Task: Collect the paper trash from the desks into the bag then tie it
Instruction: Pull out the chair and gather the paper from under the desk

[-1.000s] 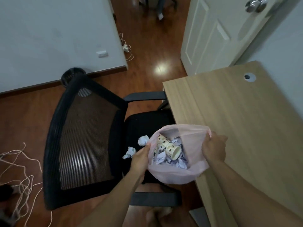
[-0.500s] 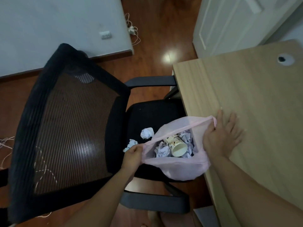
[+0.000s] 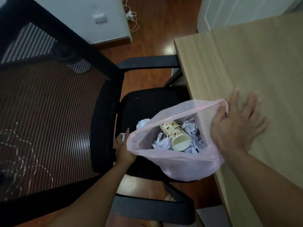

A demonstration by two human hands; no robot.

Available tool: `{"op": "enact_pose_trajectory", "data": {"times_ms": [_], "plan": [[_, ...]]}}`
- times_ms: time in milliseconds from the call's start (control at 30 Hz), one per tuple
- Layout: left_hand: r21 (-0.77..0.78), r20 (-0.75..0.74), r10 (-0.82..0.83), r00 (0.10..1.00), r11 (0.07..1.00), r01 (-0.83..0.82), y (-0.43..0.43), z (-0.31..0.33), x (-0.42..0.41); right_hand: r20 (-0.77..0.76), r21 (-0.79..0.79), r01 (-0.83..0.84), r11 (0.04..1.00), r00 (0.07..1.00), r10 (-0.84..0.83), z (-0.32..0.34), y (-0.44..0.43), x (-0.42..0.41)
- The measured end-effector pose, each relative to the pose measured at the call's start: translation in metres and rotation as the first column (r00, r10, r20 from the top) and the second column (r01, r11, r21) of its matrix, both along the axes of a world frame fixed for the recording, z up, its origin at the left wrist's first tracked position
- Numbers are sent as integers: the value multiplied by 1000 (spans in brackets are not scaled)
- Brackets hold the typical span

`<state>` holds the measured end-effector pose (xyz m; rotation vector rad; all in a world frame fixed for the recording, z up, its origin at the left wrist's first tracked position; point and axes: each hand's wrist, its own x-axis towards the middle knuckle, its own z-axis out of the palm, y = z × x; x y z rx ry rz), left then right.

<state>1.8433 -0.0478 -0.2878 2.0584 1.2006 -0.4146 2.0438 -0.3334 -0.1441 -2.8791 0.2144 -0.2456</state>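
Dim, soft, wide-angle edge distortion

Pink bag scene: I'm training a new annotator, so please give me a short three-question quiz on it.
1. True or false: the paper cup lies inside the pink bag.
2. Choose one: the right hand spreads its fingers flat on A) the desk, B) the wall, C) the floor.
3. Fill in: a crumpled paper ball outside the bag lies on the black chair's ____.

Key: 1 true; 2 A; 3 seat.
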Motion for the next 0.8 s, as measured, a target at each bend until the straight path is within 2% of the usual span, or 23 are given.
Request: {"op": "enact_pose_trajectory", "data": {"times_ms": [67, 133, 167, 233, 300, 367, 467, 533, 633, 733, 800], "plan": [[-10, 59, 110, 992, 994, -109, -8, -8, -6, -4, -7, 7, 1000, 1000, -7, -1, 1, 3], [38, 158, 135, 978, 989, -142, -5, -8, -5, -7, -6, 14, 1000, 1000, -14, 0, 1, 3], [39, 188, 131, 973, 989, -141, 0, -5, 0, -11, -6, 16, 1000, 1000, -16, 0, 2, 3], [-54, 263, 90, 961, 995, -78, 10, 6, 12, -22, -7, 11, 1000, 1000, -11, 2, 1, 2], [-262, 384, 271, 883, 949, -177, 15, 37, 30, -30, -9, 5, 1000, 1000, -5, 3, 0, 2], [-379, 478, 423, 770, 890, -254, 19, 77, 49, -36, -11, 10, 1000, 999, -10, 4, 1, 2], [-536, 599, 512, 616, 828, -167, 16, 138, 71, -33, -10, 12, 1000, 999, -12, 5, 2, 1], [-570, 641, 472, 606, 821, -37, 4, 167, 79, -30, -12, 11, 1000, 1000, -11, 6, 3, 2], [-544, 620, 300, 725, 830, 121, -24, 175, 75, -27, -16, 16, 1000, 999, -17, 6, 3, 2], [-451, 582, 75, 810, 858, 245, -47, 157, 57, -26, -21, 14, 1000, 1000, -15, 6, 3, 2], [-345, 543, -97, 834, 880, 327, -57, 139, 44, -24, -27, 11, 1000, 1000, -12, 5, 3, 3]]}}
